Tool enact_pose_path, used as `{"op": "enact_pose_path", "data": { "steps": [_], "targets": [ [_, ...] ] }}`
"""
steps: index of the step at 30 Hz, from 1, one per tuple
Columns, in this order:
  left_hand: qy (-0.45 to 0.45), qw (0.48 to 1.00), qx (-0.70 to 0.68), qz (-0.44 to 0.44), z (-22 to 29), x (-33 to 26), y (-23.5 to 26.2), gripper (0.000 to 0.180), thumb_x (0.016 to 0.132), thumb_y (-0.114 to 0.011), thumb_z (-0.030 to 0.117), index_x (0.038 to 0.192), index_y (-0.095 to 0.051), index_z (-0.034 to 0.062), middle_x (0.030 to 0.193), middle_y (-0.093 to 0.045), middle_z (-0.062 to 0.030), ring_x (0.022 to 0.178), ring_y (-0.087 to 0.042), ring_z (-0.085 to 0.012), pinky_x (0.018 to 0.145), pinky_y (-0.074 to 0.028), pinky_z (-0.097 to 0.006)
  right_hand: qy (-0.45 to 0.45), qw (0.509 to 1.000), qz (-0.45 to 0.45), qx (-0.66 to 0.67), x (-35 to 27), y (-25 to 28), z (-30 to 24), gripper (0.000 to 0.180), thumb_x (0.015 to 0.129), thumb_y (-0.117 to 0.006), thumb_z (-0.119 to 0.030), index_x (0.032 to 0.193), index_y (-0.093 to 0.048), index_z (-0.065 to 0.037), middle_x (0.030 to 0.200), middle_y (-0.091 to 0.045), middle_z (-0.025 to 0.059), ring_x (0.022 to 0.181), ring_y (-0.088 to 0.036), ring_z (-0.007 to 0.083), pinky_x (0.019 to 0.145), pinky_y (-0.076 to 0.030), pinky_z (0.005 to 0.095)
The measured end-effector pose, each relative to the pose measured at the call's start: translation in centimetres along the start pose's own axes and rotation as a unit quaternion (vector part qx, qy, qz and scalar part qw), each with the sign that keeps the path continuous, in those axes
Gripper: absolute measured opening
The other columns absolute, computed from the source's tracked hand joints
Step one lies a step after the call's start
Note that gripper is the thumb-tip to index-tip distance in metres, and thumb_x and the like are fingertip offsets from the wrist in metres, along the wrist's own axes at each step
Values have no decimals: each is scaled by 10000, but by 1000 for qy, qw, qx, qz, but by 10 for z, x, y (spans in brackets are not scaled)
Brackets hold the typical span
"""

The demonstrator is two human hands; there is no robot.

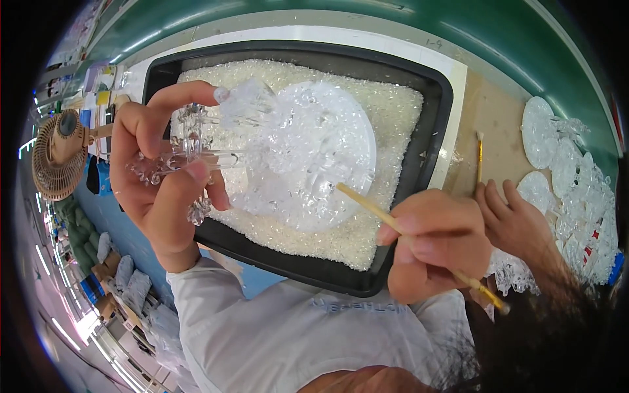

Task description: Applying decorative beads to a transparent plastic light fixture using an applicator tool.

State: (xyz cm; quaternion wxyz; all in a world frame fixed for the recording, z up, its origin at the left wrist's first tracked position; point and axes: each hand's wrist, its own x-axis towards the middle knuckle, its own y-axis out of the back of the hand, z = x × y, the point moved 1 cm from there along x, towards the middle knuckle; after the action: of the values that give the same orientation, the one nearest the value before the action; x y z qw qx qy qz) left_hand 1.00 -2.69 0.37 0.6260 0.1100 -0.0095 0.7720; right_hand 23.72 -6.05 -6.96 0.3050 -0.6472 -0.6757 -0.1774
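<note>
My left hand (164, 177) grips a clear cross-shaped ornament (191, 147) with knobbed ends, its fingers closed round the stem. The stem runs to a round white base (363, 141), which is turned toward me and covered with clear, glassy pieces (314, 144). In my right hand (439, 242), pinched between thumb and fingers, is a thin wooden brush (367, 204). Its plain end points at the base's lower right edge, and I cannot tell if they touch; its bristle end is toward the lower right. Below the ornament lies a black tray (445, 98) filled with clear granules (400, 111).
At the right, a co-worker's hand (517, 219) rests near another brush (479, 154) on a brown board (491, 118). Beyond it are white discs (538, 134) and many clear ornaments (576, 190). A tan fan (59, 154) stands at the left; a green surface (458, 33) runs along the back.
</note>
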Motion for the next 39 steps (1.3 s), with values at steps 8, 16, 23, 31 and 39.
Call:
{"op": "enact_pose_path", "data": {
  "steps": [8, 16, 23, 31, 39],
  "targets": [
    [-8, 1000, 0, -24, 3, -1, 5, 289, 685, -522, -57, 862, -319, 45, 1137, -558, -365, 481, -504, -93, 384, -484, -218, -12, 1000, -6, 7, 1, 3, -3, 184, 852, -578, 48, 1008, -518, -29, 971, -578, 176, 607, -624, 200, 509, -528, 281],
    [-4, 999, -14, -37, -3, -1, 13, 286, 693, -511, -73, 875, -323, 43, 1145, -556, -361, 493, -500, -85, 397, -493, -217, -31, 999, -28, -13, -1, 1, -3, 185, 836, -583, 68, 974, -521, -39, 966, -583, 171, 622, -630, 214, 529, -534, 288],
    [-13, 998, -19, -61, 3, 2, 9, 277, 700, -501, -82, 875, -328, 44, 1150, -554, -361, 568, -534, -85, 418, -506, -212, -30, 999, -29, -18, 2, 4, -6, 154, 887, -573, 20, 1004, -495, -42, 968, -570, 177, 614, -617, 206, 521, -531, 281],
    [-13, 998, -23, -61, -2, 0, 9, 274, 712, -509, -81, 871, -326, 47, 1154, -561, -353, 590, -539, -75, 437, -515, -210, -36, 999, 22, 15, -4, 1, -4, 225, 772, -598, 85, 969, -550, -13, 961, -588, 183, 643, -637, 221, 537, -540, 295],
    [-9, 997, -18, -78, 1, -1, 9, 275, 721, -511, -86, 870, -324, 50, 1160, -572, -337, 628, -542, -73, 445, -516, -210, -36, 997, 41, 48, -6, 3, -3, 323, 676, -632, 145, 967, -601, 10, 981, -609, 193, 685, -666, 239, 566, -543, 298]
  ]
}}
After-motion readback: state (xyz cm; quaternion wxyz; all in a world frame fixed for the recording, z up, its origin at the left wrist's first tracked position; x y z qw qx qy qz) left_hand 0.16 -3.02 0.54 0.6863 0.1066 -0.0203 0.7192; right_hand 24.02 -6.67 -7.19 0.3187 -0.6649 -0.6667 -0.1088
